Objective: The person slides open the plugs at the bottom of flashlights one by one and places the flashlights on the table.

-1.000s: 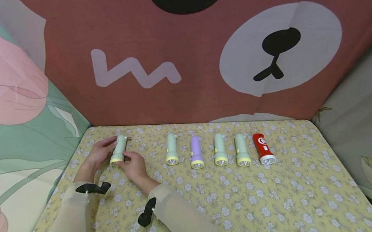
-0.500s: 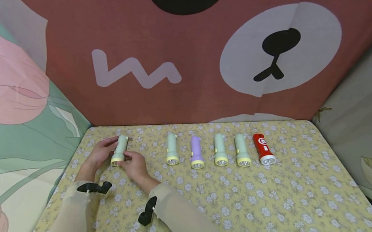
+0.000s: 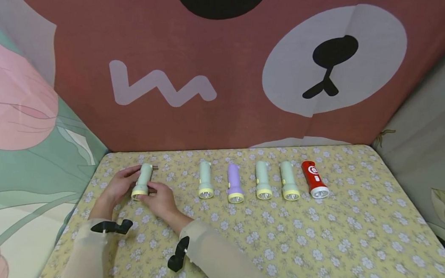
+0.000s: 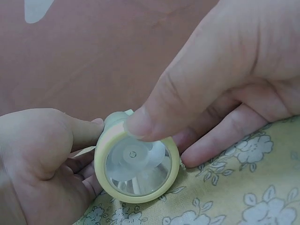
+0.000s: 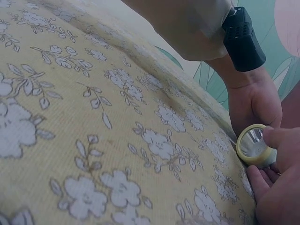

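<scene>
At the table's left side lies a pale green flashlight [image 3: 142, 180] with a yellow head ring, its lens toward me. Small metal prongs [image 3: 155, 167] stick out on the right of its tail end. My left hand [image 3: 117, 186] holds the body from the left; in the left wrist view its thumb lies along the side, fingers partly hidden behind. From the right, my right hand [image 3: 162, 200] pinches the head end, its thumb [image 4: 140, 124] over the top of the yellow ring. The right wrist view shows the clear lens [image 5: 252, 143] between both hands.
To the right, a row of flashlights lies lens-forward: a green one [image 3: 205, 178], a purple one [image 3: 235, 181], two more green ones [image 3: 263, 179], [image 3: 289, 179] and a red one [image 3: 313, 177] with a white head. A printed cloth wall [image 3: 231, 126] rises along the table's back edge.
</scene>
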